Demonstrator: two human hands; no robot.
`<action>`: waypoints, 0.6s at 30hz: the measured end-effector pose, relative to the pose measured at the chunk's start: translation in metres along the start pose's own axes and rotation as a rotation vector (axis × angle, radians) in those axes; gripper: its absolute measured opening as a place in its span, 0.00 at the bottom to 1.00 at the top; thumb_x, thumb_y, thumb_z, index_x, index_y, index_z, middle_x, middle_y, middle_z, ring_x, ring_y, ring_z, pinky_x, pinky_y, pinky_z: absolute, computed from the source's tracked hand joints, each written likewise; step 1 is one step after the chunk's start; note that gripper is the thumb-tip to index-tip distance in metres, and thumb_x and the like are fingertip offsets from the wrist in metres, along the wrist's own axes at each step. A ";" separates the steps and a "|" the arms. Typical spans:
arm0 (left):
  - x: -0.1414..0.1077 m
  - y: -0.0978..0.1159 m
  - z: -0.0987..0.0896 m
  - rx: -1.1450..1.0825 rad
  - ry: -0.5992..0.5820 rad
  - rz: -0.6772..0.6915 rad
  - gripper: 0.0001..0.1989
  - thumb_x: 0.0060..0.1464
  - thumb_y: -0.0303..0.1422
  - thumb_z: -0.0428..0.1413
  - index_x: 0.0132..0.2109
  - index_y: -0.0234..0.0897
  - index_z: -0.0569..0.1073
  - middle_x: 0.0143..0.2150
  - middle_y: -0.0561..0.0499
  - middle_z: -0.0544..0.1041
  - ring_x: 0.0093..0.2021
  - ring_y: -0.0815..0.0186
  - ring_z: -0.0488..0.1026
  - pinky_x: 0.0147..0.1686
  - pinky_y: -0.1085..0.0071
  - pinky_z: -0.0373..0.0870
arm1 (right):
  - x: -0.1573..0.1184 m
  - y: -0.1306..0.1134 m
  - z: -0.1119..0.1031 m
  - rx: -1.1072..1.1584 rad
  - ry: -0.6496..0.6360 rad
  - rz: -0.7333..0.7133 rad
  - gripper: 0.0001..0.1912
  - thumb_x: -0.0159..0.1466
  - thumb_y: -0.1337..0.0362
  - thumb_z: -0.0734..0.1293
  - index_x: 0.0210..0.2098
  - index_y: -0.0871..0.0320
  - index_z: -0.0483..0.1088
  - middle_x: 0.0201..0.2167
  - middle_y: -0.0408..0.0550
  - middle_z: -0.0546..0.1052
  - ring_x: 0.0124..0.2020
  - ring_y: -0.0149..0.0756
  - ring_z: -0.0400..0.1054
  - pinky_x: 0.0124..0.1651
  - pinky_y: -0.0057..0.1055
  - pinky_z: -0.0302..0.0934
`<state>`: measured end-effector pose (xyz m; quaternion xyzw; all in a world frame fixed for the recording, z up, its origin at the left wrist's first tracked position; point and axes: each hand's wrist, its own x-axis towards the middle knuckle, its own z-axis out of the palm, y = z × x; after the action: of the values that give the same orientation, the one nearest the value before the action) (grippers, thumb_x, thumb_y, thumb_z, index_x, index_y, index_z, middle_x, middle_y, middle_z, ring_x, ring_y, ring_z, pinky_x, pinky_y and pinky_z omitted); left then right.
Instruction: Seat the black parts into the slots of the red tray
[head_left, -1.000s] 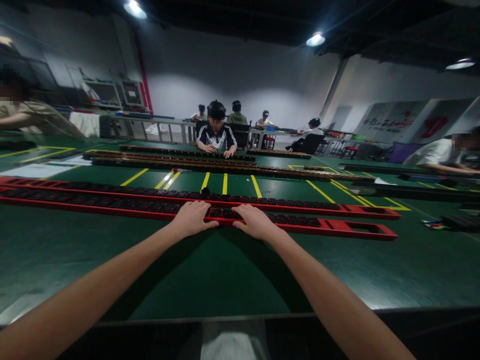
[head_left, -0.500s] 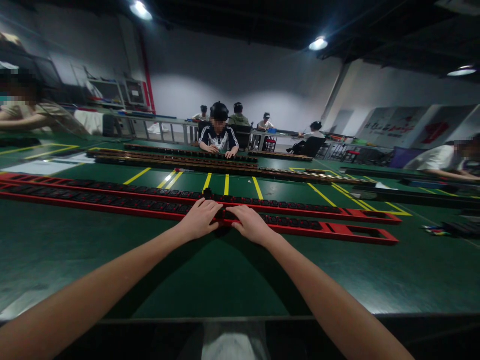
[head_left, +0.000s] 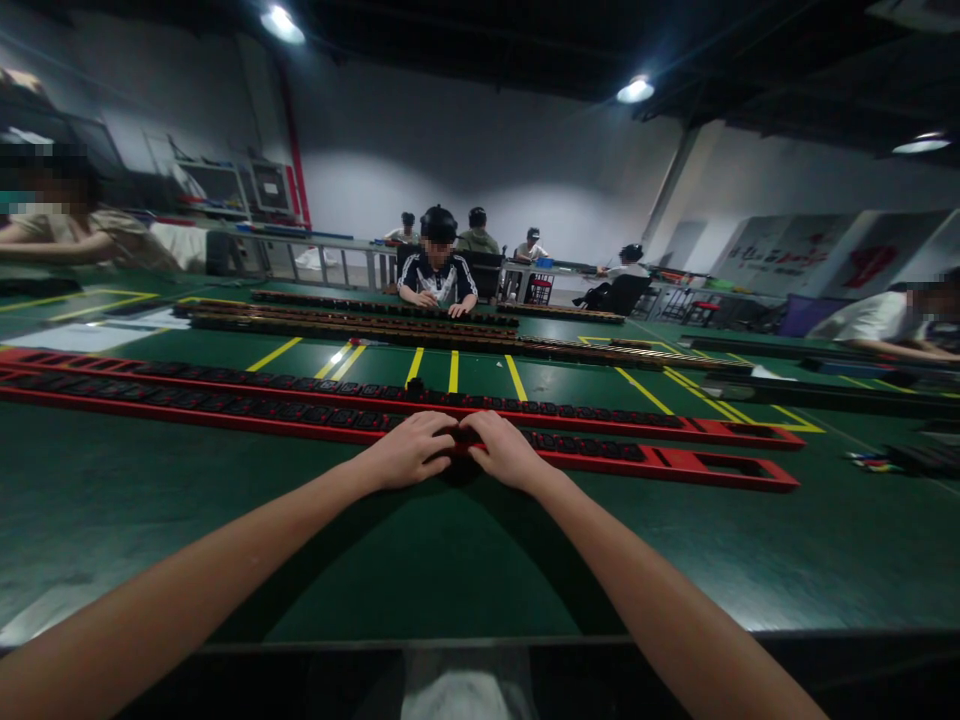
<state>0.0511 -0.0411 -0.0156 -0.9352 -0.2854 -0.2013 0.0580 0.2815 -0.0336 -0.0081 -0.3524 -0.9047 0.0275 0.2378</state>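
Observation:
Two long red frames lined with black square pieces lie side by side on the green table, a far one and a near one. My left hand rests over the middle of the near frame, its fingers bent over the top and its thumb at the front edge. Close on its right, my right hand holds the same frame in a like way, fingertips almost meeting the left ones. Whatever lies under the fingertips is hidden. A small black piece stands up on the far frame, just beyond my hands.
Long brown-and-black strips lie across the table farther back. Yellow tape lines mark the green surface. Cables lie at the right. A person sits opposite; others work at both sides and behind.
My left hand has slid slightly right along the near frame, closer to my right hand. The right hand has hardly moved, and the frames lie where they were.

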 end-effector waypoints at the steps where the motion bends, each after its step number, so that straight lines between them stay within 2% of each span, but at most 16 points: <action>1: 0.000 0.000 0.000 -0.014 0.006 -0.009 0.11 0.62 0.32 0.55 0.50 0.38 0.75 0.62 0.42 0.68 0.62 0.52 0.65 0.61 0.51 0.63 | 0.000 0.000 -0.001 -0.003 -0.006 0.000 0.16 0.62 0.73 0.66 0.50 0.59 0.69 0.49 0.54 0.74 0.51 0.42 0.66 0.55 0.42 0.62; 5: 0.001 0.000 -0.003 -0.026 0.044 -0.012 0.12 0.62 0.30 0.54 0.51 0.39 0.75 0.61 0.43 0.69 0.62 0.53 0.64 0.61 0.53 0.63 | 0.000 -0.001 -0.001 -0.005 -0.009 0.002 0.15 0.61 0.74 0.65 0.48 0.59 0.69 0.48 0.53 0.74 0.50 0.42 0.66 0.54 0.41 0.63; 11: 0.001 0.000 -0.005 0.006 0.080 0.036 0.10 0.63 0.31 0.54 0.46 0.38 0.79 0.59 0.43 0.71 0.61 0.54 0.66 0.62 0.54 0.63 | 0.001 -0.001 0.000 -0.015 -0.017 0.008 0.14 0.61 0.72 0.67 0.47 0.58 0.69 0.48 0.53 0.74 0.50 0.43 0.66 0.54 0.42 0.62; 18: 0.001 0.002 -0.005 0.079 0.051 0.039 0.11 0.64 0.33 0.53 0.48 0.38 0.79 0.61 0.42 0.70 0.62 0.53 0.66 0.62 0.53 0.63 | 0.002 -0.002 -0.002 0.023 -0.007 0.026 0.13 0.62 0.72 0.67 0.47 0.59 0.69 0.47 0.53 0.74 0.50 0.42 0.66 0.55 0.42 0.62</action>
<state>0.0510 -0.0438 -0.0107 -0.9321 -0.2733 -0.2126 0.1060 0.2801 -0.0345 -0.0049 -0.3614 -0.9004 0.0422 0.2384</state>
